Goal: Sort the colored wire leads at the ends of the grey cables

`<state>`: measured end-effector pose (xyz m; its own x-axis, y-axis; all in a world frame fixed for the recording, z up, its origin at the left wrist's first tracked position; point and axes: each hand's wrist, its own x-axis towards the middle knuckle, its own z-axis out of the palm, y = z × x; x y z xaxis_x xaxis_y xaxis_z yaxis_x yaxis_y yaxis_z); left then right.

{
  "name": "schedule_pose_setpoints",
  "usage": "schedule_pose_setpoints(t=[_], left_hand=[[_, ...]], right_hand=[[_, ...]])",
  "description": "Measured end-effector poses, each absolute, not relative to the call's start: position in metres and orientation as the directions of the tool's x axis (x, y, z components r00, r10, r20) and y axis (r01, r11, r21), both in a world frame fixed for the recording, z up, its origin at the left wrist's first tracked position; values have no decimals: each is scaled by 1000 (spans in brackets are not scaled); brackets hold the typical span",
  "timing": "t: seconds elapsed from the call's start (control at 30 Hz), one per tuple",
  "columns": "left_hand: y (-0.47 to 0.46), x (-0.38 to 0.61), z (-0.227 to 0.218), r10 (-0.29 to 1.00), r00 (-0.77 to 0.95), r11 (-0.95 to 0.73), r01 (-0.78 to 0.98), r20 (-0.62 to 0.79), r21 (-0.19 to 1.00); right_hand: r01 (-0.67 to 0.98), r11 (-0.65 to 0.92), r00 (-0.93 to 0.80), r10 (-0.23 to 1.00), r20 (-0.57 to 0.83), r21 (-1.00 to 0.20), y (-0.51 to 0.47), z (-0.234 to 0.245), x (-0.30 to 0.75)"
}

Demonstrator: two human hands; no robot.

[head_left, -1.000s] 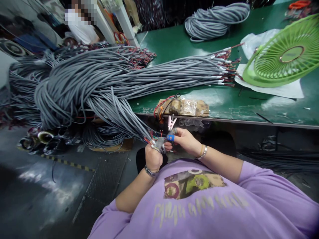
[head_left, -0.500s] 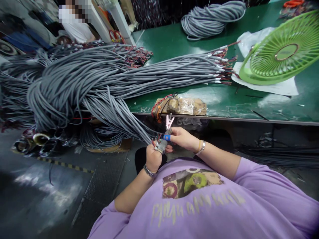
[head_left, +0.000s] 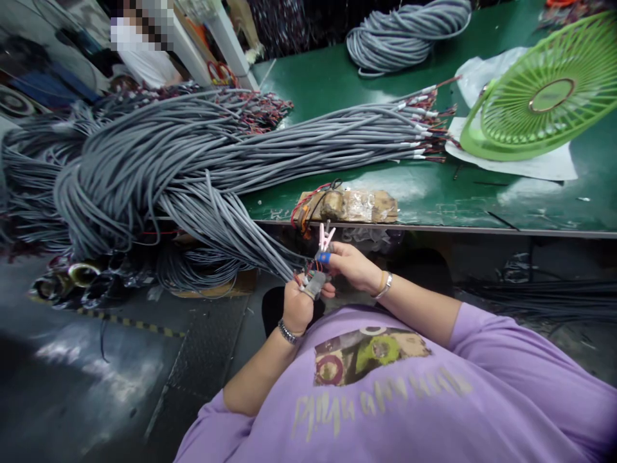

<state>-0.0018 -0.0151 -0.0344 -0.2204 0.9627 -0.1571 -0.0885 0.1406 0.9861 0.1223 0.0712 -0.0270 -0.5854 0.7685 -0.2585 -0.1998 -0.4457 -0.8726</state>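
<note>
My left hand (head_left: 297,307) is closed around the ends of grey cables (head_left: 277,257) that run down from the bundle on the table. Thin coloured wires (head_left: 318,265) stick out above it. A grey piece (head_left: 315,281) lies over the left thumb area; whether it is a wrap or a separate part I cannot tell. My right hand (head_left: 355,265), with blue tape (head_left: 324,257) on its thumb, pinches at these wires, and its fingertips partly hide them. Just above the right fingers stands a pale pink clothespin (head_left: 326,238) at the table edge.
A large grey cable bundle (head_left: 231,151) stretches across the green table (head_left: 308,74). A taped wooden block (head_left: 373,206) sits at the front edge. A green fan (head_left: 552,96) stands right, a cable coil (head_left: 407,38) behind. Another person (head_left: 144,58) is at upper left.
The right fingers have shifted slightly up from the left hand, exposing more coloured wires between the hands. The grey piece no longer reaches up to the right fingers. The view has shifted slightly.
</note>
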Motion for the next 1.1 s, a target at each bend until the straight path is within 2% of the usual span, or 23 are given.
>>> schedule_pose_setpoints(t=[0.07,0.17,0.33,0.5,0.6,0.7,0.8,0.9,1.1], left_hand=[[-14,-3,-35,947,-271,134,-156,-173,979],[-12,-2,-35,934,-294,140,-219,-203,965],[-10,0,-35,944,-277,120,-220,-180,968],[-11,0,-34,938,-310,89,-224,-157,970],[-12,0,-34,933,-329,72,-224,-145,972],[-11,0,-36,934,-328,73,-216,-143,974],[-11,-2,-39,951,-276,89,-197,-142,976],[-12,-4,-41,957,-253,100,-171,-142,980],[-12,0,-36,921,-360,63,-235,-147,970]], right_hand=[[-230,-485,-560,775,-293,-844,71,-29,126],[-220,-549,-623,715,-317,-807,69,-30,132],[-149,-483,-640,712,-289,-863,69,-27,133],[-122,-502,-593,728,-343,-856,67,-25,134],[-149,-480,-674,689,-267,-864,61,-26,137],[-293,-463,-711,690,-133,-836,54,-26,134],[-393,-465,-694,716,-76,-793,50,-25,128],[-394,-459,-665,740,-97,-796,51,-25,122],[-259,-401,-539,815,-213,-879,57,-30,124]])
